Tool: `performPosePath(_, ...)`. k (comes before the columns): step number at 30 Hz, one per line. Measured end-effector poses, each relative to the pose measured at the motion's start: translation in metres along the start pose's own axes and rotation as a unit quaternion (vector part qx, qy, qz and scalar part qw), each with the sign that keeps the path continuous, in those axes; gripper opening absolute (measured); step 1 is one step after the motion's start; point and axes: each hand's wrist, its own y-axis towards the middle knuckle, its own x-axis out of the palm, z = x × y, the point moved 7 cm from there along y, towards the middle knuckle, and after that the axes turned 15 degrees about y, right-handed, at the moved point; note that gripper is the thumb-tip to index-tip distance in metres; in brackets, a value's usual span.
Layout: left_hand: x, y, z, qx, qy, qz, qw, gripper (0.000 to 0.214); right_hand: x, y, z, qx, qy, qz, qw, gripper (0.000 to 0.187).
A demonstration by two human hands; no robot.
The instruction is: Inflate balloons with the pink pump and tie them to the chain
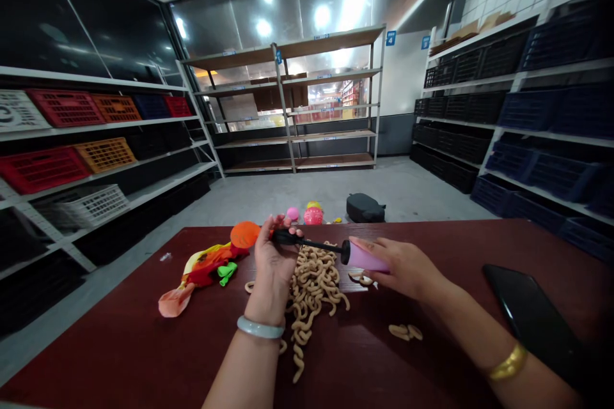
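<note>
A balloon hand pump [330,246] with a black shaft and a lilac body lies nearly level above the table. My left hand [275,252] is wrapped round its black end, where an orange balloon [245,235], partly inflated, shows beside my fingers. Whether that balloon sits on the nozzle is hidden by the hand. My right hand [398,265] grips the lilac body, and the black rod shows between the hands. Below them is a heap of tan curly pieces [314,281]. Left of the heap lie limp red and yellow balloons [206,262], a peach balloon [175,300] and a green balloon [227,273].
A dark phone [532,319] rests on the right of the brown table [119,332]. A few tan pieces [405,332] lie apart. Beyond the far edge are a pink balloon [313,213] and a dark bag [365,208]. Shelves with crates [67,107] line both sides.
</note>
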Motion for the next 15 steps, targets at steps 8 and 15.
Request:
performPosePath(8, 0.006, 0.000, -0.009, 0.022, -0.029, -0.016, 0.999, 0.049, 0.004, 0.000, -0.007, -0.002, 0.016, -0.005, 1.000, 0.065)
performPosePath(15, 0.008, -0.008, -0.034, 0.001, -0.017, 0.025, 1.000, 0.048, 0.017, 0.002, -0.024, 0.015, 0.006, -0.012, 1.000, 0.067)
